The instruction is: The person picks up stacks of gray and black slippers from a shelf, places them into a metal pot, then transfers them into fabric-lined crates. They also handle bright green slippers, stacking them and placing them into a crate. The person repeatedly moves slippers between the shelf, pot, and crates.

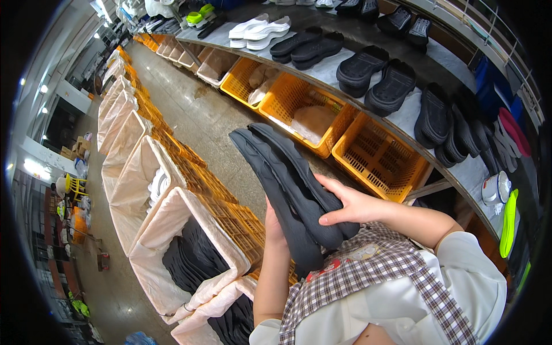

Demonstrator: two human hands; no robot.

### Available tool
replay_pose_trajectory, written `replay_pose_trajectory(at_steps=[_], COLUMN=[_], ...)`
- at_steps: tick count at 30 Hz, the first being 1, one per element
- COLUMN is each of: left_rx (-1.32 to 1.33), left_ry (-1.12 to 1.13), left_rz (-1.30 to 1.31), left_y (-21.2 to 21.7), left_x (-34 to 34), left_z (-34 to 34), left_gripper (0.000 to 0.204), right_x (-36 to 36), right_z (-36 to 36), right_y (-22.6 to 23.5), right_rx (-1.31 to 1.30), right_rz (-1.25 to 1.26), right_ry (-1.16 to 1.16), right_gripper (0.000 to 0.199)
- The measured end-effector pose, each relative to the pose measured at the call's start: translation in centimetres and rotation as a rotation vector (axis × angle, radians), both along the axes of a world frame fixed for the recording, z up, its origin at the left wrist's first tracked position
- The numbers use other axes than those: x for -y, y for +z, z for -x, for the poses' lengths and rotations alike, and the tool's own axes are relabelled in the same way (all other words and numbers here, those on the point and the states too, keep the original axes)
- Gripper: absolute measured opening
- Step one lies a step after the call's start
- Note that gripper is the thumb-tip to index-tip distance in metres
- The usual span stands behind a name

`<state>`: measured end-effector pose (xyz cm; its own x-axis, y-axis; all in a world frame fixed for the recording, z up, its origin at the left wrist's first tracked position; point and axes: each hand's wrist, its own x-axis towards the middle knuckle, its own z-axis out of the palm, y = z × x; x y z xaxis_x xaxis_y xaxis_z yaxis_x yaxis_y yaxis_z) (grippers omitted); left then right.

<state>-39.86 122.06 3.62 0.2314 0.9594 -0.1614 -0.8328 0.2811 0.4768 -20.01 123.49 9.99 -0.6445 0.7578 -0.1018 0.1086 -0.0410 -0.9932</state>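
A small bundle of black shoe soles point(276, 187) is held upright on edge in front of my apron, with wavy sidewalls showing. My right hand point(348, 202) grips the bundle from the right, thumb laid across the near end. On the other side my left hand point(275, 227) supports it, its fingers mostly hidden behind the soles. To the left, a cloth-lined crate point(172, 215) holds many similar black soles point(195, 256) piled together.
A long bench point(322, 68) curves along the right, carrying white soles point(260, 30), black soles point(391, 86) and a bright green sole point(508, 223). Yellow crates point(376, 158) stand beneath it. More lined crates point(123, 118) run along the left; between the rows lies a floor aisle point(190, 106).
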Motion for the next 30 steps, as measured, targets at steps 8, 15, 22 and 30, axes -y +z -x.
replay_pose_trajectory(at_steps=[8, 15, 22, 30], left_rx=[0.033, -0.127, -0.102, -0.459], left_ry=[-0.056, -0.209, -0.455, -0.456], left_rz=[0.034, -0.020, 0.103, 0.078], left_y=[-1.0, -0.7, 1.0, 6.9], left_x=[-0.2, -2.0, -4.8, -6.0], left_z=[-0.2, -3.2, -8.3, -15.7], left_gripper=[0.041, 0.045, 0.045, 0.046], right_x=[1.0, 1.7, 2.6, 5.3], right_z=[-0.1, -1.7, -5.4, -19.7], right_y=[-1.7, -2.8, -2.1, 0.8], right_rx=[-0.023, -0.079, -0.002, -0.154], right_rz=[-0.057, -0.045, -0.049, -0.379], right_ry=[-0.147, -0.294, -0.466, -1.295], right_gripper=[0.065, 0.061, 0.062, 0.044])
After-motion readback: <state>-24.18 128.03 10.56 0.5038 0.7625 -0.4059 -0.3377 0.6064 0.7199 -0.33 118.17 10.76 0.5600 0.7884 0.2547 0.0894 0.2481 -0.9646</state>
